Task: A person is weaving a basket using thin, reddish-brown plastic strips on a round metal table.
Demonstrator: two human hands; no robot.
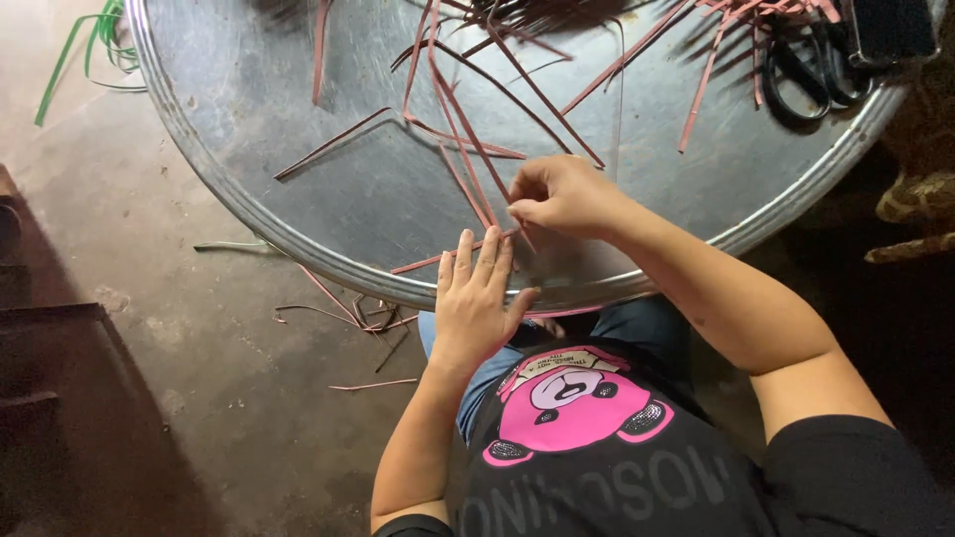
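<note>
Several thin reddish-brown strips lie crossed on a round metal table. My left hand rests flat, fingers together, pressing a strip near the table's front rim. My right hand is just above it, fingers pinched on the end of another strip that runs up and away across the table. The two hands are close, almost touching.
Black scissors and a dark box sit at the table's far right among more strips. Cut strip scraps lie on the concrete floor below the rim. Green strips lie at the upper left. Dark furniture stands at left.
</note>
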